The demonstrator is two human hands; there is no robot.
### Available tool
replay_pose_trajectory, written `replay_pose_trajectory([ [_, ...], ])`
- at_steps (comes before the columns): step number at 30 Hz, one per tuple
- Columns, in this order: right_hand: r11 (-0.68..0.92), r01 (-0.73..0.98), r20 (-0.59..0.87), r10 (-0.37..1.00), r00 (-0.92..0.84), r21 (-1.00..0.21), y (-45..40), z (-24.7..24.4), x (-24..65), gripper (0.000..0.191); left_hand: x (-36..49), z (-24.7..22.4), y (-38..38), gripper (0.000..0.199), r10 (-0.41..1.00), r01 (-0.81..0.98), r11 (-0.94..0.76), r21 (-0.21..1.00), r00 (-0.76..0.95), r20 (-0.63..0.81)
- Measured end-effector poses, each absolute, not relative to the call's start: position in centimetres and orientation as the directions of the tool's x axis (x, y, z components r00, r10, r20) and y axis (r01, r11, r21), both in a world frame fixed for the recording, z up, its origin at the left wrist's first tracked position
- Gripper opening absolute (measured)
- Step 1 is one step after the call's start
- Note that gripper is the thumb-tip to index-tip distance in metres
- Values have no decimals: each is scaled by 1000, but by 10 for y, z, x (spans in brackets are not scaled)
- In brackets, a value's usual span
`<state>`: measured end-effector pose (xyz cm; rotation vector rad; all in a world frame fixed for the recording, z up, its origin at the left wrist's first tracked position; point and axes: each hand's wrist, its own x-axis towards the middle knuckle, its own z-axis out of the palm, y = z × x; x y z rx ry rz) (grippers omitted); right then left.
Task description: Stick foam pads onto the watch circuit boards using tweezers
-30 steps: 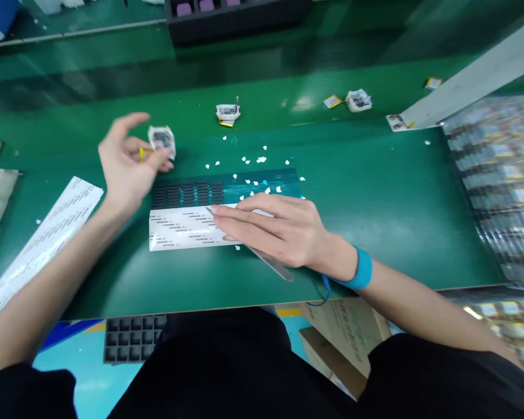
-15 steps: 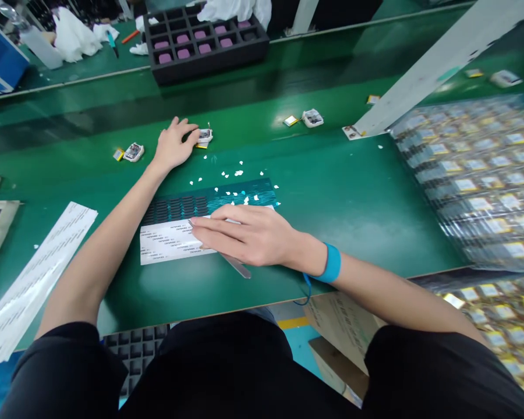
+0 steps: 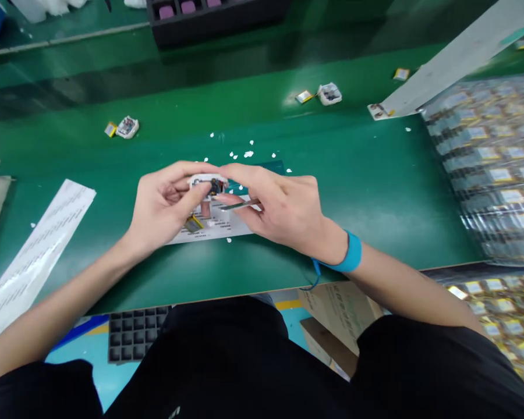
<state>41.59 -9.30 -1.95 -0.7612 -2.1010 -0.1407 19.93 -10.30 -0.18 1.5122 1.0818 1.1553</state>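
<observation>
A small white device housing (image 3: 196, 179) with its electronics exposed is gripped between the thumb and fingers of my left hand (image 3: 161, 201). From it hangs a yellow-edged battery (image 3: 194, 223), just over the printed white sheet (image 3: 218, 228). My right hand (image 3: 279, 203) is closed round a pair of metal tweezers (image 3: 240, 204), which point left below the housing. The fingertips of that hand also touch the housing's right end. Both hands cover most of the sheet and the dark strip (image 3: 271, 167) behind it.
Small white scraps (image 3: 248, 154) lie scattered behind the hands. Further housings with batteries rest at the back left (image 3: 127, 127) and back right (image 3: 330, 93). A long printed strip (image 3: 48, 244) lies at left. A slanted white post (image 3: 445, 64) and stacked clear trays (image 3: 498, 174) stand at right.
My left hand has picked up the housing with its battery from the back and brought it nearer, over the sheet. My right hand has lifted to meet it, the tweezers now pointing left.
</observation>
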Motion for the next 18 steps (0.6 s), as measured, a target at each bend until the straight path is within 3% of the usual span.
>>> replay_pose_trajectory([
  [4, 808, 586, 760, 411, -502, -50, -97, -26, 414, 23, 204, -3, -138, 18, 983, 31, -149, 988, 109, 144],
  [9, 848, 513, 802, 397, -447, -135, -102, -28, 410, 4, 205, -5, -144, 17, 988, -15, -132, 991, 73, 133],
  [18, 839, 492, 738, 481, -474, -231, -106, -28, 410, 11, 210, -5, -154, 18, 989, 88, -146, 985, -6, 147],
])
